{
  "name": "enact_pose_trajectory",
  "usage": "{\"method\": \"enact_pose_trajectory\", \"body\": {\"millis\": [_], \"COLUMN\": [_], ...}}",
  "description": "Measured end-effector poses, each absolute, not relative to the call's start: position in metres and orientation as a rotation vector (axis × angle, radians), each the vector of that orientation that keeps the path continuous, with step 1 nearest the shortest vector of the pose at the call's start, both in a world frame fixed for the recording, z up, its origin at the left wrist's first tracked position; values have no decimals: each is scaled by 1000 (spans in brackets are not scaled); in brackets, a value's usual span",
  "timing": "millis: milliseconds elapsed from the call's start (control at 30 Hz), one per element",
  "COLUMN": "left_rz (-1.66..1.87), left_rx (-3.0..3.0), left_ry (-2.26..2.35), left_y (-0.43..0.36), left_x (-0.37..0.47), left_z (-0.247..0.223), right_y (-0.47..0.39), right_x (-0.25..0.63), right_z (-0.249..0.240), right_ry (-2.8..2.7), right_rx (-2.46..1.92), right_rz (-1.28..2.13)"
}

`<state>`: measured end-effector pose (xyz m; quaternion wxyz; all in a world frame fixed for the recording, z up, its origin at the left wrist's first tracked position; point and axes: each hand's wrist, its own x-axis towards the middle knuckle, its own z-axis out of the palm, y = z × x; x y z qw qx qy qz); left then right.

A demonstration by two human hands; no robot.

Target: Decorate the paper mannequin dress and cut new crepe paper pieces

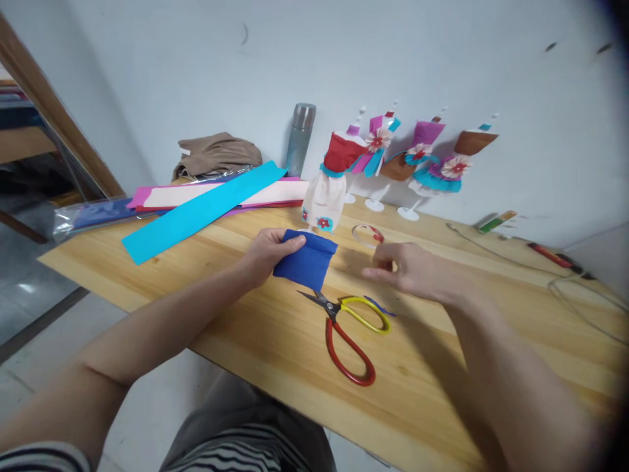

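My left hand pinches a small dark blue crepe paper piece by its left edge, thumb on top. The piece is held above the table, its upper edge looking folded. Just below it lie open scissors with one yellow and one red handle. My right hand hovers to the right with loosely curled fingers apart and nothing visible in them. Close beyond its fingertips is a roll of clear tape. A thin blue scrap lies by the yellow handle.
Several small dress forms in paper outfits, one in a red top, stand along the wall. A bright blue paper strip lies across other paper at left, near a brown cloth and a flask. A cable runs at right.
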<state>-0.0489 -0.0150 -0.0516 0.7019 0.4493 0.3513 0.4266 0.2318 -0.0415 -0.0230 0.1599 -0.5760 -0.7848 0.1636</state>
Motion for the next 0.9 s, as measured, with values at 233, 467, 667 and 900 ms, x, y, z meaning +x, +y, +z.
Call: {"method": "enact_pose_trajectory", "body": {"millis": [233, 467, 667, 900], "left_rz": [917, 819, 637, 581], "left_rx": [1138, 1213, 1298, 1361], "left_ry": [781, 727, 680, 675], "left_y": [-20, -20, -16, -17], "left_x": [-45, -45, -49, -52], "left_z": [-53, -56, -60, -53], "right_y": [-60, -62, -62, -60], "right_x": [163, 148, 152, 155], "right_z": [-26, -39, -33, -33], "right_ry": [-1685, -1424, -1417, -1391], "right_rx": [-1292, -1257, -1256, -1289], "right_rz": [1136, 1198, 1139, 1072]}}
